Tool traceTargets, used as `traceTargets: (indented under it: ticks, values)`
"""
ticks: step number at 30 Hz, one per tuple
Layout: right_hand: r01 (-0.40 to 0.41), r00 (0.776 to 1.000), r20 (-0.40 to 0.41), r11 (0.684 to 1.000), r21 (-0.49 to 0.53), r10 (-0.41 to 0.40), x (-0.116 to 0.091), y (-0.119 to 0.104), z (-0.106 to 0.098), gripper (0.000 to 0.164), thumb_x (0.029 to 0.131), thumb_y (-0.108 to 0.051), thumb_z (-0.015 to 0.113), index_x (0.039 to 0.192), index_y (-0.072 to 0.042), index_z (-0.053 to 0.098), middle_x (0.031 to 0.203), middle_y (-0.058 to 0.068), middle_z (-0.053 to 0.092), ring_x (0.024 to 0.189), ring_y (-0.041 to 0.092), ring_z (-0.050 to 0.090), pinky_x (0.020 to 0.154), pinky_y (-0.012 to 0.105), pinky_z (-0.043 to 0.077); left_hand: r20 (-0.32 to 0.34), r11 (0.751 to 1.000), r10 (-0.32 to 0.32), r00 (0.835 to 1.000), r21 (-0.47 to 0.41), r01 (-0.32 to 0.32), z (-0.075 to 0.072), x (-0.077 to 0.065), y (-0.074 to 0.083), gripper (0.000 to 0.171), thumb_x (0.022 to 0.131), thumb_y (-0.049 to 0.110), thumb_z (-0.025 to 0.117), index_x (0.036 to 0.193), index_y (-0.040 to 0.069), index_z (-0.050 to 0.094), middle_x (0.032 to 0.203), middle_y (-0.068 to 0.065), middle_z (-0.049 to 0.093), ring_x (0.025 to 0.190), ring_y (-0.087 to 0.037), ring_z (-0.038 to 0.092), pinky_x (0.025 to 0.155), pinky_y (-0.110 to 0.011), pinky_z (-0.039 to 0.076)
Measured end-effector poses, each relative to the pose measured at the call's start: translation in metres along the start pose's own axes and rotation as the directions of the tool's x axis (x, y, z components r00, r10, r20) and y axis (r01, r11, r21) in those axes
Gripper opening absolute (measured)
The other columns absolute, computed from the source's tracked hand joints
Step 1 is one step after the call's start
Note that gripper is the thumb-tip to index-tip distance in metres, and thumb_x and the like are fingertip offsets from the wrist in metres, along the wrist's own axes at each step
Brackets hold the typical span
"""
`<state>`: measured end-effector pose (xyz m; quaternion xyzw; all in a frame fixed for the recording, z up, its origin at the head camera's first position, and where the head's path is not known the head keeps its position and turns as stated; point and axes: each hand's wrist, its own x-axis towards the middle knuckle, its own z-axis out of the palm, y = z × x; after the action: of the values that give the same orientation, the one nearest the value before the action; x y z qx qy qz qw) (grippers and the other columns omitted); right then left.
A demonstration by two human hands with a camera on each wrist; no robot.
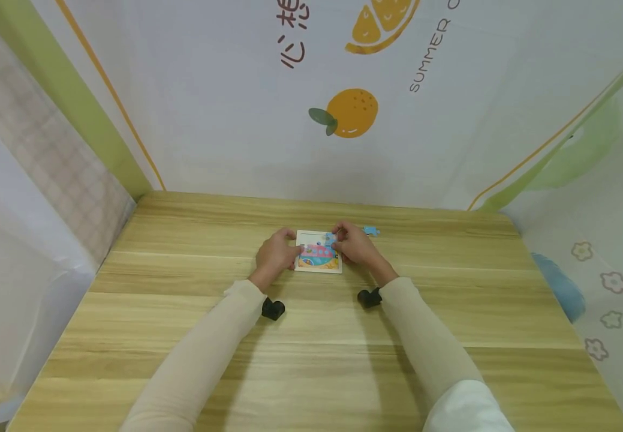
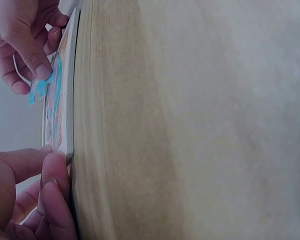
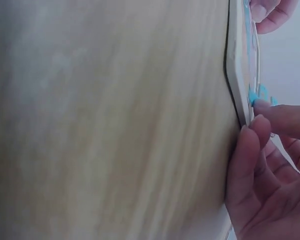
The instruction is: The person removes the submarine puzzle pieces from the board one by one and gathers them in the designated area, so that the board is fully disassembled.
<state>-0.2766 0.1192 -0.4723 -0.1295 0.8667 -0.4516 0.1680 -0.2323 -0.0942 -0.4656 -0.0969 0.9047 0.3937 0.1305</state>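
Observation:
A small jigsaw puzzle board (image 1: 318, 271) with a pale raised rim lies on the table, its lower part filled with a pink, teal and orange picture. My left hand (image 1: 276, 252) grips its left edge, thumb over the rim and curled fingers against the side. At the upper right of the board, my right hand (image 1: 357, 244) pinches a light blue puzzle piece (image 2: 38, 91). In the left wrist view this piece is tilted up from the picture, under the thumb. Fingers of the right hand also rest by the board's right edge in the right wrist view.
Another blue puzzle piece (image 1: 372, 231) lies on the wooden table (image 1: 311, 360) just beyond the right hand. Black wrist cameras (image 1: 273, 309) are strapped under both wrists. A white printed curtain (image 1: 235, 138) hangs behind the table's far edge.

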Motion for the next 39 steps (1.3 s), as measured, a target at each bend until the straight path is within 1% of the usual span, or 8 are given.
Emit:
traceTargets:
  ticks: [5, 11, 17, 22, 27, 32, 36, 39]
  values:
    - [-0.003, 1.0, 0.004, 0.997, 0.072, 0.003, 0.0, -0.001, 0.0, 0.025, 0.095, -0.005, 0.06, 0.118, -0.007, 0.05, 0.086, 0.009, 0.051, 0.054, 0.017, 0.048, 0.048, 0.026, 0.042, 0.001, 1.0, -0.009, 1.0, -0.001, 0.009, 0.0, 0.0, 0.0, 0.041, 0.092, 0.035, 0.067, 0.128, 0.021, 0.053, 0.059, -0.001, 0.066, 0.052, -0.015, 0.064, 0.044, -0.026, 0.031]
    - [-0.049, 0.999, 0.007, 0.981, 0.186, 0.049, -0.001, 0.002, -0.008, 0.026, 0.098, -0.01, 0.057, 0.123, -0.008, 0.052, 0.082, 0.01, 0.054, 0.054, 0.017, 0.05, 0.052, 0.028, 0.049, 0.0, 1.0, -0.019, 1.0, 0.002, 0.019, 0.0, -0.001, 0.001, 0.041, 0.092, 0.035, 0.067, 0.128, 0.021, 0.053, 0.059, -0.001, 0.066, 0.052, -0.015, 0.064, 0.045, -0.026, 0.03]
    - [-0.091, 0.994, -0.032, 0.955, 0.281, 0.104, -0.006, 0.01, -0.031, 0.028, 0.099, -0.015, 0.055, 0.127, -0.008, 0.055, 0.071, 0.009, 0.05, 0.053, 0.016, 0.048, 0.052, 0.03, 0.052, -0.001, 1.0, -0.014, 1.0, -0.003, 0.014, 0.0, -0.002, 0.002, 0.041, 0.092, 0.034, 0.067, 0.128, 0.02, 0.054, 0.06, 0.0, 0.066, 0.052, -0.014, 0.064, 0.046, -0.027, 0.031]
    - [-0.123, 0.986, -0.063, 0.937, 0.326, 0.152, -0.012, 0.02, -0.054, 0.032, 0.101, -0.015, 0.053, 0.131, -0.007, 0.052, 0.078, 0.009, 0.05, 0.057, 0.016, 0.048, 0.054, 0.031, 0.053, -0.003, 1.0, -0.008, 1.0, 0.001, 0.008, 0.0, -0.002, 0.002, 0.041, 0.092, 0.034, 0.067, 0.127, 0.02, 0.054, 0.058, -0.001, 0.065, 0.051, -0.015, 0.063, 0.045, -0.027, 0.031]
    - [-0.151, 0.981, -0.064, 0.93, 0.336, 0.182, -0.016, 0.035, -0.076, 0.037, 0.102, -0.017, 0.05, 0.137, -0.006, 0.048, 0.088, 0.009, 0.049, 0.061, 0.015, 0.048, 0.059, 0.033, 0.054, -0.004, 1.0, -0.011, 1.0, 0.007, 0.011, 0.0, -0.002, 0.002, 0.041, 0.092, 0.034, 0.067, 0.128, 0.02, 0.054, 0.058, -0.001, 0.065, 0.051, -0.015, 0.063, 0.045, -0.027, 0.031]
    - [-0.157, 0.975, -0.104, 0.94, 0.304, 0.197, -0.021, 0.05, -0.092, 0.041, 0.101, -0.018, 0.05, 0.14, -0.004, 0.046, 0.084, 0.006, 0.051, 0.062, 0.013, 0.05, 0.063, 0.034, 0.056, -0.002, 1.0, -0.01, 1.0, 0.004, 0.01, 0.0, -0.001, 0.001, 0.041, 0.092, 0.035, 0.067, 0.128, 0.02, 0.054, 0.058, -0.001, 0.066, 0.051, -0.015, 0.064, 0.045, -0.027, 0.031]
    - [-0.187, 0.958, -0.154, 0.934, 0.304, 0.242, -0.026, 0.059, -0.099, 0.042, 0.1, -0.015, 0.051, 0.141, -0.002, 0.046, 0.08, 0.003, 0.054, 0.06, 0.01, 0.051, 0.059, 0.03, 0.056, 0.003, 1.0, -0.008, 1.0, 0.002, 0.008, 0.001, 0.001, 0.001, 0.041, 0.092, 0.035, 0.067, 0.128, 0.02, 0.054, 0.058, -0.001, 0.066, 0.051, -0.015, 0.064, 0.044, -0.026, 0.031]
    - [-0.202, 0.948, -0.177, 0.931, 0.305, 0.263, -0.027, 0.063, -0.101, 0.043, 0.1, -0.014, 0.052, 0.141, -0.002, 0.046, 0.082, 0.002, 0.056, 0.059, 0.009, 0.052, 0.058, 0.028, 0.056, 0.002, 1.0, -0.011, 1.0, 0.004, 0.011, 0.001, 0.002, 0.0, 0.042, 0.092, 0.036, 0.067, 0.128, 0.02, 0.054, 0.058, -0.001, 0.066, 0.052, -0.015, 0.064, 0.045, -0.026, 0.03]
